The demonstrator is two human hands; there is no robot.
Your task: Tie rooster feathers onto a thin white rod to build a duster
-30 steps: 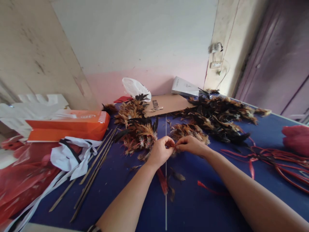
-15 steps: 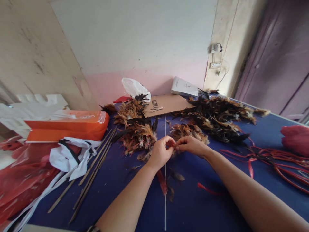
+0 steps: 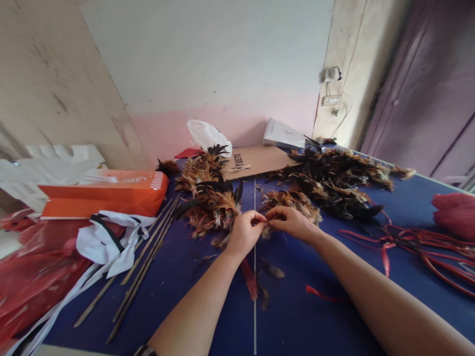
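Observation:
Over the middle of the blue table, my left hand and my right hand meet at the fingertips. Both are closed in a pinch, and whatever lies between the fingers is too small to make out. Just beyond my right hand lies a pile of brown feathers. A bundle of brown and black feathers sits beyond my left hand. Below the hands rests a strip of red plastic, with a loose feather beside it.
Thin sticks, white straps and an orange bag lie at left. Dark feathers spread at back right, near red plastic cords. At the back are a cardboard sheet and a silver box.
My fingertips have shifted slightly, with the two hands' pinches drawing closer and my right hand moving a little to the left. The things on the table look the same.

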